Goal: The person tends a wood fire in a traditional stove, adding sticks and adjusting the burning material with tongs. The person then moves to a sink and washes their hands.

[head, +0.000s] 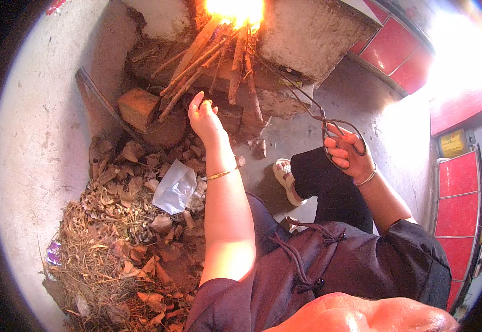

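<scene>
My right hand [347, 151] grips the loop handles of long metal fire tongs [322, 114]. The tongs' thin arms reach up and left towards the burning wood. Just below the ends of several sticks [193, 68], my left hand [205, 118] is raised with its fingers loosely bent and apart; I see nothing in it. These sticks poke out of the mouth of a masonry stove [307, 33]. A bright fire [234, 10] burns at their far ends, and its glare hides the inside of the stove.
A cut wood block [138, 108] and a long bar [106, 101] stand by the left wall [37, 120]. Dry leaves and straw [112, 240] cover the floor to my left, with a clear plastic bag [175, 189] on top. Red-tiled units [457, 213] line the right side.
</scene>
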The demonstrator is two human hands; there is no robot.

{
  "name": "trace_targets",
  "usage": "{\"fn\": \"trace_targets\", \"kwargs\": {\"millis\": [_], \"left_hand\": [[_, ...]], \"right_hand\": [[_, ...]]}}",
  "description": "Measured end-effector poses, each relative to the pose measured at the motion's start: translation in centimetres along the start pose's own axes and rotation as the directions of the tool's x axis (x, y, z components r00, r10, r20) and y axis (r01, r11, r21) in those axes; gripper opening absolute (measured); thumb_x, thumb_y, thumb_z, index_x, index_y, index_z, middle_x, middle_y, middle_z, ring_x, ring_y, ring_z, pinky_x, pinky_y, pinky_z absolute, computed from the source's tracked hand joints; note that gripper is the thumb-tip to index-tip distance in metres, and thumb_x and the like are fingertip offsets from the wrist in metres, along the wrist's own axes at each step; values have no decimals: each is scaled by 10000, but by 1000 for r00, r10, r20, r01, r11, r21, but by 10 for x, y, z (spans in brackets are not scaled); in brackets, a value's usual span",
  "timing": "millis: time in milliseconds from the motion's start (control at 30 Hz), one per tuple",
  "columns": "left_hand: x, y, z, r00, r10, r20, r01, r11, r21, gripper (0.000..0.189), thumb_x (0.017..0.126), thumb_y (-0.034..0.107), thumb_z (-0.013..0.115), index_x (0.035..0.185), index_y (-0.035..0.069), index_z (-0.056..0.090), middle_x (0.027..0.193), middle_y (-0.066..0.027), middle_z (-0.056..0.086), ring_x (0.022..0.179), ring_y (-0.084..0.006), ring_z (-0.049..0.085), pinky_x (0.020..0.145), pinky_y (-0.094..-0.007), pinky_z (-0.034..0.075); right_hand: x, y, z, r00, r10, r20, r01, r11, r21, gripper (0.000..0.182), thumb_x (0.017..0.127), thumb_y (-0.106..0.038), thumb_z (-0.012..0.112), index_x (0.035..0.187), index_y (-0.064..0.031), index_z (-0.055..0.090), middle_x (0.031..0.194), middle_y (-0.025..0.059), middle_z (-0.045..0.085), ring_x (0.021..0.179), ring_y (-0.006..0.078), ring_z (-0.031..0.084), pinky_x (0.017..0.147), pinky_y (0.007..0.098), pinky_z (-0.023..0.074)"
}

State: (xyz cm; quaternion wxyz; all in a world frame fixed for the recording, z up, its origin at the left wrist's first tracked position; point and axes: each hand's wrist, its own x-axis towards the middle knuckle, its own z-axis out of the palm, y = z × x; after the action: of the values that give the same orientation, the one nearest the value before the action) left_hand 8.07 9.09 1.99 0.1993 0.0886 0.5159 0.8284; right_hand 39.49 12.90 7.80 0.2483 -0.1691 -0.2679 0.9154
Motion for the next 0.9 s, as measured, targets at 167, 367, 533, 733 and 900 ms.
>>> {"fn": "trace_targets", "kwargs": {"millis": [167,367,533,733,900], "left_hand": [[-3,4,3,1000,-22,-6,22,1000,13,223,810,43,455,1015,49,542,1016,-37,539,803,-111,518,632,-228,452],[-3,0,3,1000,-29,8,29,999,-38,242,773,21,451,984,46,567,1003,-39,504,771,-101,510,643,-238,443],[-3,0,5,999,-33,15,34,999,-37,242,774,19,449,985,47,564,985,-42,506,767,-99,509,635,-233,442],[-1,-1,6,1000,-28,4,28,999,-28,243,774,16,445,982,45,565,953,-42,516,757,-100,511,629,-226,443],[-1,-3,3,1000,-30,0,30,999,-12,223,805,38,465,1013,43,546,996,-38,546,774,-107,522,598,-211,456]], "right_hand": [[25,5,5,1000,-12,5,12,999,-46,384,829,-166,447,1192,-43,446,858,100,457,548,85,398,400,190,368],[45,9,9,1000,-6,11,7,999,-49,335,820,-182,444,1132,-78,505,865,100,486,556,84,387,414,185,341],[30,4,7,1000,15,25,-16,999,44,369,813,-229,447,1159,-102,473,885,102,492,573,103,378,433,206,328],[-10,-6,21,1000,-3,11,3,997,71,518,812,-242,424,1275,-35,316,864,108,429,568,110,379,406,214,336],[-39,-17,31,999,-3,45,6,998,-70,581,797,-239,461,1307,-36,270,848,104,441,509,90,364,350,197,346]]}}
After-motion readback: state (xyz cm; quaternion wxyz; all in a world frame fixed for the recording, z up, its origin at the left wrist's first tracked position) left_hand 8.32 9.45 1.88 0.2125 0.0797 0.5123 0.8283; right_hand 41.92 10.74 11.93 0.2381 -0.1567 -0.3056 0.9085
